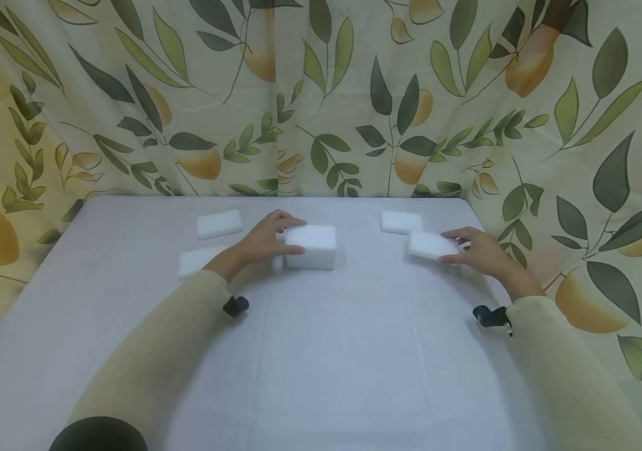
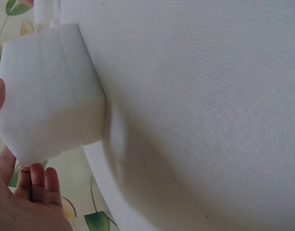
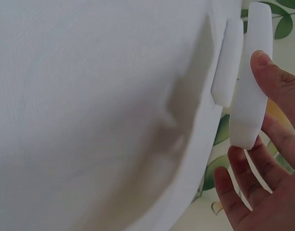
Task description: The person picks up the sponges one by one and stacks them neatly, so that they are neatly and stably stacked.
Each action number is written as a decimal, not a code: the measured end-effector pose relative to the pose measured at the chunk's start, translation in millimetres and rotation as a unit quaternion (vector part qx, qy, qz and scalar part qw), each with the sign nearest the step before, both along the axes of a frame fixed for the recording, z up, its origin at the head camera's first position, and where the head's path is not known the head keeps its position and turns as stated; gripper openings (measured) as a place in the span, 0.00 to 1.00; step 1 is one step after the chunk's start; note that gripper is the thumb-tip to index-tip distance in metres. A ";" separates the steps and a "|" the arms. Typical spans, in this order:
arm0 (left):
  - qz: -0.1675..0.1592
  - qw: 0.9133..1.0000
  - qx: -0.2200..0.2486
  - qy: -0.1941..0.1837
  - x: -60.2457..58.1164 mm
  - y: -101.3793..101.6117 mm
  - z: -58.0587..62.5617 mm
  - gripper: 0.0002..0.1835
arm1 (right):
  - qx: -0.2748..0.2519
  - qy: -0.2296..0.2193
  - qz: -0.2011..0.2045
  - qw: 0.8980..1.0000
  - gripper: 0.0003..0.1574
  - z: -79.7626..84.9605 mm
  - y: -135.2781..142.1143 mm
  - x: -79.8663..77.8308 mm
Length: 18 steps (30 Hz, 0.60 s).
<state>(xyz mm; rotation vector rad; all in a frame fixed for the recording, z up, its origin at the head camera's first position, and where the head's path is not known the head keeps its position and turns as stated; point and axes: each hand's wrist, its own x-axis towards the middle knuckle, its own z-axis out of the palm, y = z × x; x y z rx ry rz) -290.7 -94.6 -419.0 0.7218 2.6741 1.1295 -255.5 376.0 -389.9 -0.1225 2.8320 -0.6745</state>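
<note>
Right grip [image 1: 480, 255] pinches a white slab [image 1: 426, 243], right of centre in the head view — thumb one side, fingers opposite — while the left grip [image 1: 264, 239], spread wide, holds the white stack [image 1: 313, 248] mid-frame on the table [image 1: 343, 351].

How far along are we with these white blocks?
Looks done: the white stack is built of several layers, as the left wrist view shows, with the left hand holding it.

In hand: the right hand grips a white block.

Apparently left: the far-left block, near-left block and far-right block, all loose on the table.
</note>
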 end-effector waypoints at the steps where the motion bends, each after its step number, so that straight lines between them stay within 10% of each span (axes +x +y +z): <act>1: 0.000 1.000 0.000 -0.001 -0.1 -0.3 -0.1 0.38 | 0.001 0.001 0.001 1.000 0.55 0.6 -1.0 0.0; 18: 0.002 1.000 0.011 -0.019 -2.2 -1.9 -3.6 0.35 | -0.020 0.013 0.011 1.000 0.48 12.8 -24.0 -3.8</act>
